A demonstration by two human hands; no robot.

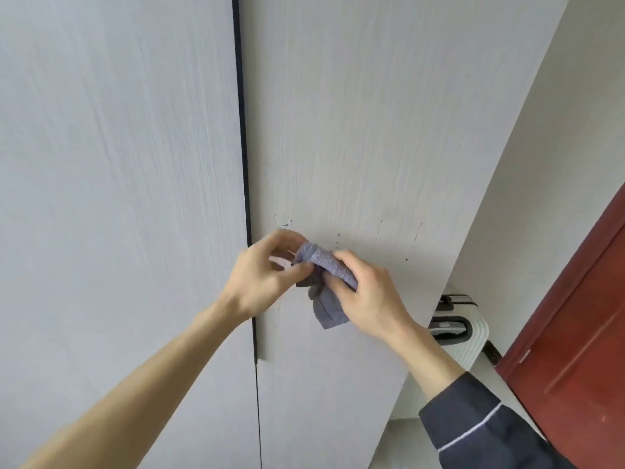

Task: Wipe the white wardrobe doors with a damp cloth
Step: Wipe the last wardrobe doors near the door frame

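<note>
Two white wardrobe doors fill the view: the left door [118, 164] and the right door [355, 130], split by a dark vertical gap. A small bluish-grey cloth [326, 289] is bunched in front of the right door, its lower end hanging loose. My right hand [367, 292] grips the cloth from the right. My left hand [267, 275] pinches its upper left end with thumb and fingers. Small dark specks and thin streaks mark the right door just above and to the right of my hands.
A white ribbed suitcase [463, 330] with a dark handle stands on the floor at the right, past the wardrobe's edge. A red-brown door [575, 333] sits at the far right. A pale wall rises behind them.
</note>
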